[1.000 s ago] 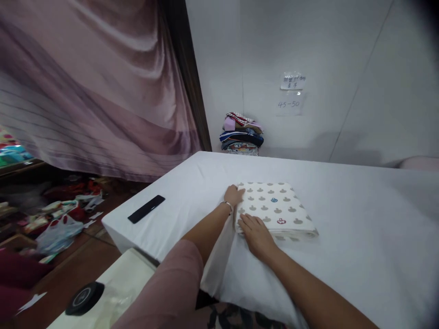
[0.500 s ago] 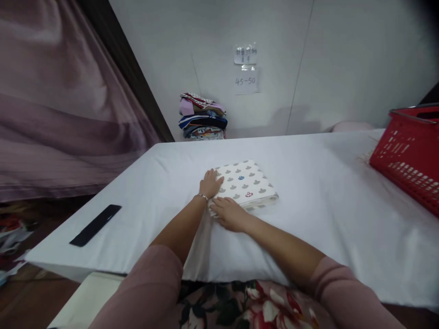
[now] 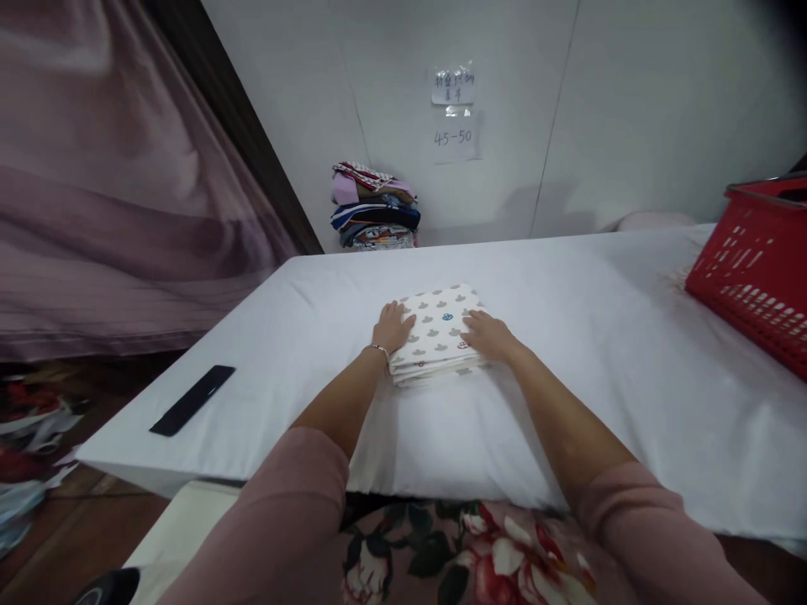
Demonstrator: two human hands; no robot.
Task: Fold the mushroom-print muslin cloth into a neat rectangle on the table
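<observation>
A folded white cloth point(image 3: 435, 323) with grey, blue and red printed motifs lies flat on the white-covered table point(image 3: 303, 336). Its layers show along the near edge. My left hand point(image 3: 392, 328), with a bracelet at the wrist, rests on the cloth's left side, fingers stretched out. On the right side of the cloth lies my right hand point(image 3: 488, 334), its fingers spread over the top near the red motif. Both palms press from above and neither hand grips it.
A black flat strip-like object point(image 3: 192, 401) lies at the table's left. The red basket point(image 3: 753, 277) stands at the right edge. Behind the table rises a pile of folded fabrics point(image 3: 377, 206) against the wall, below paper signs point(image 3: 455, 136). A pink curtain point(image 3: 113, 185) hangs at left.
My right hand has moved from the cloth's near left corner to its right side. My left hand stays on the left side. The view has shifted slightly.
</observation>
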